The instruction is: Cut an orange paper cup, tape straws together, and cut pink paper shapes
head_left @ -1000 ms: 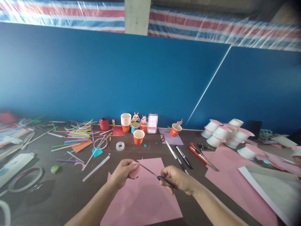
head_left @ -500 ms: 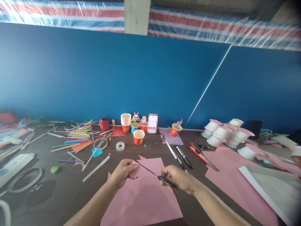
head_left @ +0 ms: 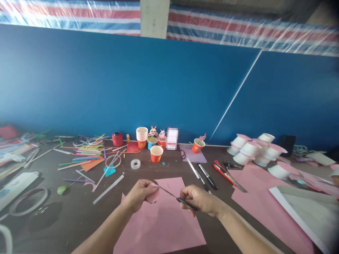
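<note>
Between the thumb and fingers of my left hand (head_left: 140,194) is a small rounded piece of pink paper (head_left: 153,196). My right hand (head_left: 197,200) grips the black handles of a pair of scissors (head_left: 169,192). Their blades point left, with the tips at the upper edge of the pink piece; whether they are parted is too fine to see. Beneath both hands a large pink sheet (head_left: 164,225) lies flat on the dark table.
Beyond my hands stand an orange paper cup (head_left: 156,155) and a tape roll (head_left: 135,164). Markers (head_left: 208,176) and a red utility knife (head_left: 225,173) lie to the right, before several white cups (head_left: 249,150). Colourful sticks (head_left: 88,151) spread at the left.
The pink piece has turned slightly in my left hand, showing more of its face. A pointed pink scrap at its upper edge is gone from view. The scissors have shifted slightly left.
</note>
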`<state>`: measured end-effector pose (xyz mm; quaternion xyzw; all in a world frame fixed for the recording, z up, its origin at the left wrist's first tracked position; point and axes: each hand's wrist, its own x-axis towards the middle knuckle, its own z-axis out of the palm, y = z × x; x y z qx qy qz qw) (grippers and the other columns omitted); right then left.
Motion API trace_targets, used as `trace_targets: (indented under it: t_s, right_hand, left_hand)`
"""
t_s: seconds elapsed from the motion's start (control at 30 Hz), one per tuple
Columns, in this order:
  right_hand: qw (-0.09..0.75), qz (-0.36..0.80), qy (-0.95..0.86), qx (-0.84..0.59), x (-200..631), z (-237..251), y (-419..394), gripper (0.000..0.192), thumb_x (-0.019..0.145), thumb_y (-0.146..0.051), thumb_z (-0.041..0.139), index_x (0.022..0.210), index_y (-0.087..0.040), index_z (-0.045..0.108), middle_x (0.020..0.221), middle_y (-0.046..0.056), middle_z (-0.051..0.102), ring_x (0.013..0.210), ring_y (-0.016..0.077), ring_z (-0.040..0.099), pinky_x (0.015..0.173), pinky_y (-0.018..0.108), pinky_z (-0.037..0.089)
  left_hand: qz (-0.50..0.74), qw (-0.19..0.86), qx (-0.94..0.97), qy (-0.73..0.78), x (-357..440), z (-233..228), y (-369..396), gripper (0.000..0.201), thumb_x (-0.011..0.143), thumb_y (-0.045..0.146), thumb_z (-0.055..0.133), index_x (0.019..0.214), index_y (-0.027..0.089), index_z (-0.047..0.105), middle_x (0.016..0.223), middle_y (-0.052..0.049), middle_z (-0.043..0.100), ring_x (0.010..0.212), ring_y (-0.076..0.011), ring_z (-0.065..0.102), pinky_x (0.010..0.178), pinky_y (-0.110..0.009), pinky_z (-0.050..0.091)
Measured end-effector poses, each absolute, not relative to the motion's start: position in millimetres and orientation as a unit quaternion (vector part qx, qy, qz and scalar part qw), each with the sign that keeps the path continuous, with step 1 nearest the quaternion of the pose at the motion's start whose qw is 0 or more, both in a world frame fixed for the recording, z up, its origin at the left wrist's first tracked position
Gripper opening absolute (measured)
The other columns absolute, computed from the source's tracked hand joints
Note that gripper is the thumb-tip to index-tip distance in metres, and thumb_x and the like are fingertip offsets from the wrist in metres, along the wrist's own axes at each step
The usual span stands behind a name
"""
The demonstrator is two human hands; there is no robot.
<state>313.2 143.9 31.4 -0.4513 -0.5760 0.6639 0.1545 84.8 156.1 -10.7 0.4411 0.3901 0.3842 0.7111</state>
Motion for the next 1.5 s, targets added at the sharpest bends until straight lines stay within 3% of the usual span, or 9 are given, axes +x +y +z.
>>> trace_targets:
  t_s: [0.3, 0.9, 1.5]
  right_hand:
    - [0.155, 0.654, -0.578, -0.462, 310.7, 34.2, 142.5, 0.034, 0.06, -0.043, 0.067, 0.065, -0.011, 0.056, 0.057, 0.0, 0.058, 0.043, 0.0064, 0.048, 0.04, 0.016, 0.032]
    - [0.153, 0.641, -0.586, -0.472, 312.0, 32.9, 142.4, 0.035, 0.059, -0.044, 0.067, 0.065, -0.01, 0.057, 0.054, -0.001, 0.057, 0.042, 0.0063, 0.047, 0.039, 0.016, 0.035]
    - [0.162, 0.646, -0.583, -0.465, 312.8, 30.6, 140.3, 0.039, 0.061, -0.049, 0.064, 0.062, -0.011, 0.055, 0.05, -0.001, 0.054, 0.039, 0.0063, 0.045, 0.038, 0.016, 0.027]
  left_hand:
    - [0.377, 0.71, 0.447, 0.393, 85.7, -6.5, 153.8, 0.029, 0.062, 0.035, 0.064, 0.049, 0.012, 0.051, 0.042, 0.003, 0.042, 0.041, -0.0058, 0.037, 0.046, -0.024, 0.038]
    - [0.369, 0.707, 0.457, 0.395, 88.3, -8.5, 154.6, 0.03, 0.061, 0.035, 0.064, 0.047, 0.012, 0.049, 0.042, 0.004, 0.039, 0.04, -0.0053, 0.035, 0.043, -0.022, 0.037]
    - [0.362, 0.705, 0.466, 0.394, 89.8, -11.4, 153.6, 0.031, 0.064, 0.033, 0.062, 0.047, 0.013, 0.045, 0.044, 0.005, 0.036, 0.041, -0.0044, 0.034, 0.041, -0.019, 0.033]
